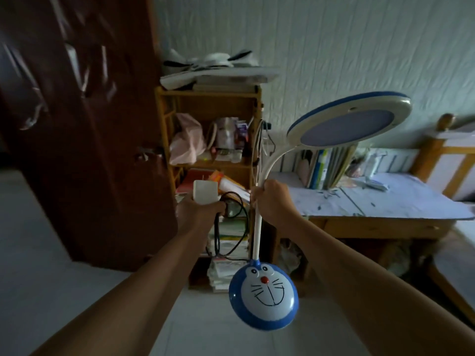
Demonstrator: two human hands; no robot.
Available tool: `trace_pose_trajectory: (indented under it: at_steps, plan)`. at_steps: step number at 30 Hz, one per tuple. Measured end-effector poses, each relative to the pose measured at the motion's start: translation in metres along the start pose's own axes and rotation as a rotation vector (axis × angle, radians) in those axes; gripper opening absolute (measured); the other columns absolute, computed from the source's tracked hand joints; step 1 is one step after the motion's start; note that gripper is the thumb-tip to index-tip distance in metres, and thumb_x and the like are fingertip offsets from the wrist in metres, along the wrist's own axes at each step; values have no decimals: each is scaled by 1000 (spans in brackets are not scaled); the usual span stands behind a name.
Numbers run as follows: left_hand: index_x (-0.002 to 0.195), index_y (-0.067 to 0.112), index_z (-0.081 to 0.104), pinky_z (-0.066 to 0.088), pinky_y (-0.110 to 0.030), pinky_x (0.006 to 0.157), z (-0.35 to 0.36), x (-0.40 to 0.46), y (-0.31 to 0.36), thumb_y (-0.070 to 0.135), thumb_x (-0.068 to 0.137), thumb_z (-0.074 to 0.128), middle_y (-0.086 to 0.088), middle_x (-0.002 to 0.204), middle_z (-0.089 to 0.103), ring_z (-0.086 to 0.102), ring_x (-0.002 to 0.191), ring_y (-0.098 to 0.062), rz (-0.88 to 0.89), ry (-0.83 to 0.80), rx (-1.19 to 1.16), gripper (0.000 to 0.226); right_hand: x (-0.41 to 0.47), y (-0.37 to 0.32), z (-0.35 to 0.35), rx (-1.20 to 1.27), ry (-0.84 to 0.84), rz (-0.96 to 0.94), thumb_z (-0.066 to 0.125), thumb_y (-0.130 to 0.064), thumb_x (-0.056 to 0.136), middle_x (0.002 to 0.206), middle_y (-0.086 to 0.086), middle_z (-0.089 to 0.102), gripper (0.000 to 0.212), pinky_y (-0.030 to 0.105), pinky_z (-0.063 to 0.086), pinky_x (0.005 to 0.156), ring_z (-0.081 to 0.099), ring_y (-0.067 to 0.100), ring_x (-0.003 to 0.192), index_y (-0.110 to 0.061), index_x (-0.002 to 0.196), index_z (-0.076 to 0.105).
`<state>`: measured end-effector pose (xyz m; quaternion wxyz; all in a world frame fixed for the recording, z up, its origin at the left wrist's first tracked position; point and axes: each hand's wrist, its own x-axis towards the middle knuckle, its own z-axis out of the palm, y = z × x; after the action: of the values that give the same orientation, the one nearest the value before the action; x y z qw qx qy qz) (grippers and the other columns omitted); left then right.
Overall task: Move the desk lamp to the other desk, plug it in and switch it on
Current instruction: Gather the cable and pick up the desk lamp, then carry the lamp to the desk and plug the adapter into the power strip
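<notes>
I carry the desk lamp in the air in front of me. Its round blue base (264, 295) has a white cartoon cat face and hangs low at the centre. My right hand (271, 200) is shut around the white stem (257, 227). The neck curves up right to the round blue-and-white lamp head (349, 120), which is unlit. My left hand (199, 208) is shut on a white plug adapter (205, 190), and its black cord (231, 227) loops down towards the base. A desk with a pale patterned cover (372, 199) stands ahead on the right.
A cluttered wooden shelf unit (209, 155) with bags, books and paper stacks stands straight ahead. A dark brown wardrobe door (84, 124) fills the left. Books stand at the back of the desk. A wooden bed frame (442, 150) is at far right. The floor is pale tile.
</notes>
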<state>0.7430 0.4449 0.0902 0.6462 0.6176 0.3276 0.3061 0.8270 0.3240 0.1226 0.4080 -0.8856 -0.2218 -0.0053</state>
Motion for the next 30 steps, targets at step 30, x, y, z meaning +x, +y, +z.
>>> trace_pose_trajectory:
  at_steps: [30]
  plan:
    - [95,15,56,56,-42,75,389,302,-24,5,59,79,-15,94,67,67,89,-36,-38,-63,24,44,432,208,-55,66,-16,127,47,-25,93,94,18,67,26,44,55,72,65,34,84,-4,96,62]
